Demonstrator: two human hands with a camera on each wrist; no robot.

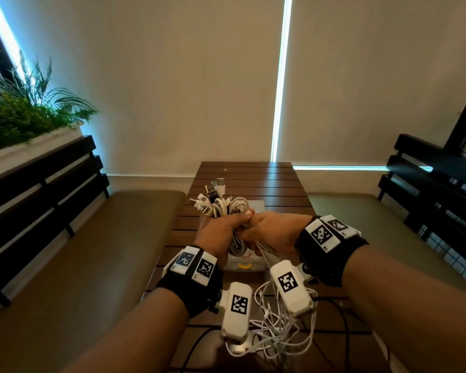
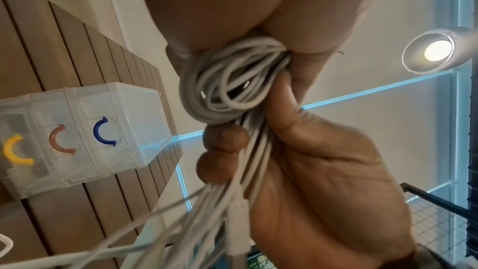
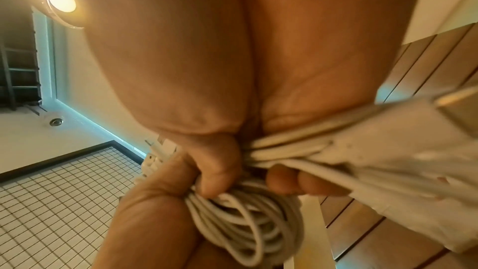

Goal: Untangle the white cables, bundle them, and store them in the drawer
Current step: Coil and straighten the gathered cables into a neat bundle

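Observation:
A bundle of white cables (image 1: 228, 207) is held between both hands above the wooden table (image 1: 253, 179), its USB plugs (image 1: 213, 188) sticking up at the far end. My left hand (image 1: 226, 224) grips the coiled part (image 2: 232, 81). My right hand (image 1: 253, 230) pinches the strands beside it (image 3: 297, 150). Loose strands (image 1: 280, 321) trail from the hands down to a tangle at the table's near edge. The clear plastic drawer unit (image 2: 124, 109) stands on the table under the hands, with yellow (image 2: 14, 150), orange and blue (image 2: 102, 132) handles. All its drawers look closed.
Padded benches with black slatted backs run along both sides of the narrow table, left bench (image 1: 92, 251) and right bench (image 1: 361, 211). A planter with green fronds (image 1: 19, 109) tops the left backrest. Black cables (image 1: 336, 319) lie on the near right of the table.

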